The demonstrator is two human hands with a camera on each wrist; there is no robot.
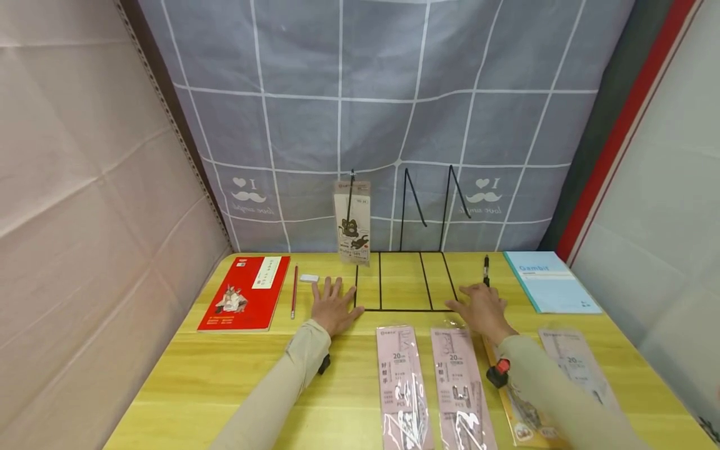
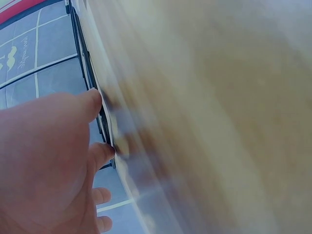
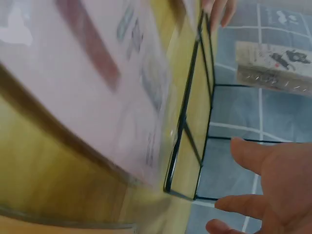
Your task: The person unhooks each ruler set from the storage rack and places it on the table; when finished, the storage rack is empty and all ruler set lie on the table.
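Two pink, plastic-wrapped ruler packets [image 1: 400,375] lie nearest, side by side. Just beyond them stands a black wire rack [image 1: 405,310] with three tall hooks, a pale cat-printed packet [image 1: 361,212] hanging on the left one. The left hand [image 1: 332,307], fingers spread and empty, is at the rack's near left corner; the right hand [image 1: 485,311], also empty, fingers parted, is beside its near right corner.

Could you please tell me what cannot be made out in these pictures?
Black rack, left wrist view: partly hidden by the left hand.
Yellow packet, head view: partly hidden by the right sleeve.
Left pink packet and middle pink packet, head view: near ends cut off by the bottom edge.
Red booklet, head view: bottom lines of print too small to read.
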